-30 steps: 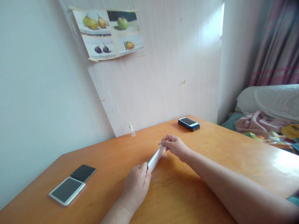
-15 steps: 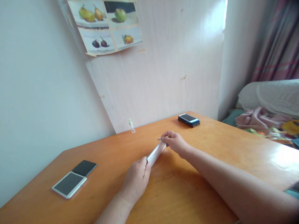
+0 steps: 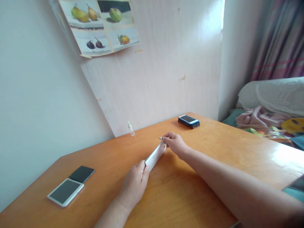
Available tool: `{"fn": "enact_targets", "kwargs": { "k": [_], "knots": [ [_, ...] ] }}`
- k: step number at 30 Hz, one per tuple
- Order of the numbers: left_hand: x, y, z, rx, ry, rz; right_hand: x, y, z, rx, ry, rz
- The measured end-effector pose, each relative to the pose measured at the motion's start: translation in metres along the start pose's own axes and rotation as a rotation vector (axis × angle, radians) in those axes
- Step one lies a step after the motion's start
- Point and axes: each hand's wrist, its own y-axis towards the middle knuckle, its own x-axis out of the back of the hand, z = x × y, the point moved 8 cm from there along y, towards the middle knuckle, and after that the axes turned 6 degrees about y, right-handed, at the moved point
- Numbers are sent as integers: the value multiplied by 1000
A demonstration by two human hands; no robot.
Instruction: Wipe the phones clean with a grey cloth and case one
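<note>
A silver phone [image 3: 155, 155] stands on its long edge on the orange wooden table [image 3: 201, 190], back facing me. My left hand [image 3: 135, 183] grips its near end with fingers closed round it. My right hand [image 3: 174, 143] is at the far end, fingers pinched on a small thin metal pin [image 3: 161, 138] held by the phone's upper edge.
A white-framed phone [image 3: 65, 196] and a black phone [image 3: 82, 174] lie at the table's left. A stack of phones [image 3: 189, 121] sits at the far edge. A tiny glass bottle [image 3: 130, 129] stands by the leaning board. A bed with bedding [image 3: 266, 110] lies to the right.
Both hands keep hold of the silver phone and the pin; only the camera view has shifted slightly.
</note>
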Motion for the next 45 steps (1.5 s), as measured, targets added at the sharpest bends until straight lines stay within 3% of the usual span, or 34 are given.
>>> {"fn": "enact_targets", "kwargs": {
  "k": [3,6,8,10,13,15,17,22,24,26,29,31,33,37,39,41,45],
  "knots": [
    [0,0,1,6,-30,7,-18,-16,3,36,-26,77],
    [0,-1,-2,-25,-131,17,-62,-54,11,113,-45,381],
    [1,-1,-3,-38,-176,15,-76,-65,12,115,-15,492],
    [1,-1,-1,-14,-151,6,-66,-53,8,87,-7,439],
    [0,-2,1,16,-82,-6,-25,-15,-1,37,-47,156],
    [-1,-2,1,6,-76,-7,-8,-2,-3,29,-73,38],
    [-1,-2,2,8,-90,-4,-12,-7,-1,47,-77,61],
    [-2,-1,0,-29,-242,11,-72,-64,13,124,-24,471],
    [-2,0,0,-31,-260,9,-76,-67,14,125,-9,518],
    [-3,0,2,6,-210,6,-58,-48,10,87,-26,410],
    [-3,0,4,32,-143,1,-17,-12,4,49,-88,129],
    [-3,0,4,26,-144,-4,-7,-6,3,69,-132,63],
    [-3,-1,4,29,-165,-6,-19,-17,6,119,-161,135],
    [-2,-1,1,-7,-272,12,-67,-61,15,237,-137,457],
    [-2,-1,1,-4,-276,15,-71,-64,15,227,-101,511],
    [-2,0,3,30,-228,10,-55,-45,9,163,-95,411],
    [-4,0,6,48,-172,4,-10,-6,2,107,-183,73]
  ]
}}
